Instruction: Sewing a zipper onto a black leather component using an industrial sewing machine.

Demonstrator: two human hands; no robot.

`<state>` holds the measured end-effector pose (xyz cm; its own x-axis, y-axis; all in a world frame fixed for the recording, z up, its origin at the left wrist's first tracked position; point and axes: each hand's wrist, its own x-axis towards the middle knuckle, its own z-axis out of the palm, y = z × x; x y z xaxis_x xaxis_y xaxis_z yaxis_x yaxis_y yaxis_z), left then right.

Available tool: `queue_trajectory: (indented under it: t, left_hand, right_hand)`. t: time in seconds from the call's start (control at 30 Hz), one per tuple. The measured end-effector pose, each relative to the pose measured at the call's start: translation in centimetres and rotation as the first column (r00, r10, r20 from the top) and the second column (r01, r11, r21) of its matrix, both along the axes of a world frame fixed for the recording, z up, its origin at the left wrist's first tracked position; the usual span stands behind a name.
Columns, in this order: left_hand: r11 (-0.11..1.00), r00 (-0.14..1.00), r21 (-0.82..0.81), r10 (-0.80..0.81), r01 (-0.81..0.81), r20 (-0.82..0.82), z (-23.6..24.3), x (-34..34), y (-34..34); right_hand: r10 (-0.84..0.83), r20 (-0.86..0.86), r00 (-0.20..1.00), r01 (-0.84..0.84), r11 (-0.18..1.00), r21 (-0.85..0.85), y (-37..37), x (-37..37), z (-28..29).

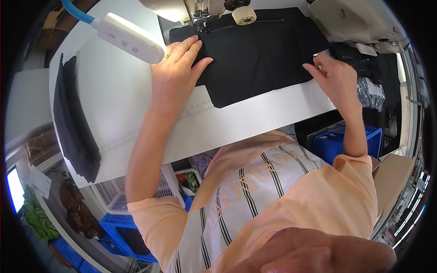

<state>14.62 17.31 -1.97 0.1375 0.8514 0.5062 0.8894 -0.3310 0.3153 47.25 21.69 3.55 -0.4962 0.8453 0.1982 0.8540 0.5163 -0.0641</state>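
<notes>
Lying on a white table (191,141), from twelve to one o'clock, is a broad black cloth panel (259,59), its upper-left part close to a sewing machine's presser foot (199,23) at twelve. The left hand (180,61), at eleven o'clock, rests palm down along the cloth's left edge — fingers straight and close together, thumb spread, pinching nothing. The right hand (337,75), at two o'clock, is at the cloth's right edge with fingers curled and thumb out; whether they grip the edge, I cannot tell. Dark folded cloth (75,123) lies apart at nine o'clock.

The panel looks light and soft, with enough body to lie nearly flat, and faint creases cross it. It probably slides easily on the smooth table and is hardly fragile, but a one-sided tug could skew or pucker it. Best hold — flat fingertips at the left edge, clear of the foot, and a light pinch at the right edge.
</notes>
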Motion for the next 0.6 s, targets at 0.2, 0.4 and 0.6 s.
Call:
queue_trajectory:
  t: [0.2, 0.4, 0.6]
  left_hand:
    - [1.0, 0.998, 0.012, -0.003, 0.003, -0.06, 0.1, 0.7, 0.1]
    - [0.986, 0.985, 0.163, 0.007, 0.022, -0.174, -0.3, 0.6, 0.2]
    - [0.999, 0.995, 0.028, 0.034, -0.032, -0.091, -0.7, 0.8, -0.1]
  right_hand:
    - [0.486, -0.466, 0.74, -0.427, 0.874, 0.233, 4.5, -10.9, -2.3]
    - [0.148, -0.572, 0.807, -0.308, 0.932, -0.194, 7.4, -15.9, -5.4]
    - [0.287, -0.648, 0.706, -0.416, 0.908, -0.05, 7.1, -14.6, -5.4]
